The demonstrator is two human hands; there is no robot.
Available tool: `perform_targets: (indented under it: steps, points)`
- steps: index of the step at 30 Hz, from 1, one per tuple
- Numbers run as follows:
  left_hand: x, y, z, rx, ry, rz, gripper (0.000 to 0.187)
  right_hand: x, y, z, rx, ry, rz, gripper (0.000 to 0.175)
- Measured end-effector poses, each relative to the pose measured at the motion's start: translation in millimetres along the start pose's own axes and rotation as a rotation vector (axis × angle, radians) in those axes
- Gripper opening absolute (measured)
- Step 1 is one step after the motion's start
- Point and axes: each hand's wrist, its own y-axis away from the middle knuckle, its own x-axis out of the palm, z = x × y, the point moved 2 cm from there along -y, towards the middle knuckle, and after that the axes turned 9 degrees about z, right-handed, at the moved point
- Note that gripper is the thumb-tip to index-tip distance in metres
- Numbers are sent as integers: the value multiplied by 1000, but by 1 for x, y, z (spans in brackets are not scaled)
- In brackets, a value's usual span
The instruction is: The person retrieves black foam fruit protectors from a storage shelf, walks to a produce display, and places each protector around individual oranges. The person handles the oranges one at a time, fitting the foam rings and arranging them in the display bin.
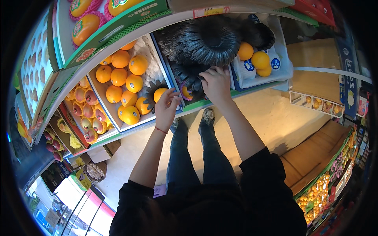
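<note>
My left hand (167, 106) is over the right side of an orange (159, 93), fingers bent; whether it grips the fruit is hidden. A black petal-edged fruit cup (151, 85) sits around that orange. Several other oranges (118, 77) lie in the same white-lined box (152, 53), some bearing small stickers. To the right, my right hand (217, 84) pinches the edge of a dark petal-edged cup (189, 75) at the front of a pile. Behind it rises a large nested stack of black cups (214, 38). An orange fruit in a pink net (186, 92) shows beneath the cups.
Right of the stack, a box (265, 79) holds loose orange fruits (260, 60) and white-wrapped ones. Net-sleeved fruits (91, 110) fill a box at left. Packed persimmons (85, 29) sit on the upper shelf. A brown box-like surface (316, 153) and a wire basket (317, 103) are at right.
</note>
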Motion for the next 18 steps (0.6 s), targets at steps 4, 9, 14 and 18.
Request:
perform_targets:
  steps: [4, 9, 14, 18]
  points:
    - [32, 7, -6, -252, 1020, 84, 43, -14, 35, 18, -180, -48, -95, 28]
    - [55, 5, 22, -291, 1254, -16, 28, 9, 83, 4, -127, -244, -44, 27]
    - [70, 2, 18, -337, 603, -82, 49, 4, 84, -24, 394, -890, -276, 13]
    - [76, -10, 17, -314, 496, -74, 46, -15, 69, -68, 472, -1422, -437, 10]
